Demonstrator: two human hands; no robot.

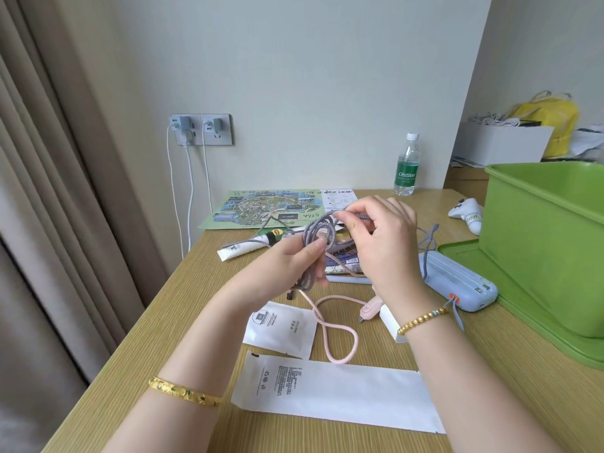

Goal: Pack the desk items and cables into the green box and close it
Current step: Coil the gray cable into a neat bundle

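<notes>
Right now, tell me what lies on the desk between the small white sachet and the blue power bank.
In the head view, a pink cable loops between the white sachet and the power bank.

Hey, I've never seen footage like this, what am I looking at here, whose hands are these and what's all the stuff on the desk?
There is no machine here. One camera, worn on a person's head, looks down at their own bare hands. The left hand holds a coil of grey cable, and the right hand pinches a strand of the same cable, seemingly winding it up. On the desk lie a pink cable, a blue power bank, white packets and a map. At the right stands the open green box, on its lid.
</notes>
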